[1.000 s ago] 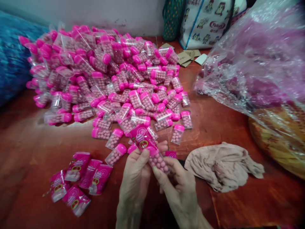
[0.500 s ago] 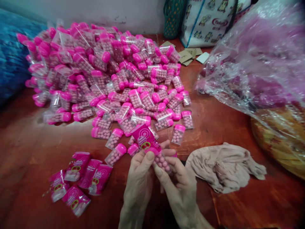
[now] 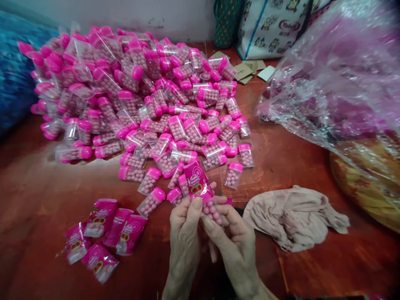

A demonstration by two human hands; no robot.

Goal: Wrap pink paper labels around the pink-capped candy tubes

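Between my hands is a small clear candy container (image 3: 212, 212) of round pink candies, tilted. A pink printed sleeve (image 3: 198, 180) overlaps its far end, and how far it reaches over the container is hard to make out. My left hand (image 3: 185, 235) pinches the sleeve near its lower edge, thumb on top. My right hand (image 3: 236, 237) is closed on the container's near end, thumb in front and fingers behind. Just beyond lies a big pile of pink-capped candy containers (image 3: 153, 104). Several containers in printed sleeves (image 3: 100, 218) lie to the left.
A crumpled beige cloth (image 3: 296, 218) lies right of my hands. Behind it are a clear plastic bag (image 3: 312, 91) with pink contents and a yellowish round item (image 3: 359, 179). Cardboard pieces (image 3: 245, 71) and a white printed bag (image 3: 270, 31) sit at the back; blue plastic (image 3: 18, 71) is far left.
The sleeve and container have turned slightly more upright and shifted a little to the right. Both hands keep their hold.
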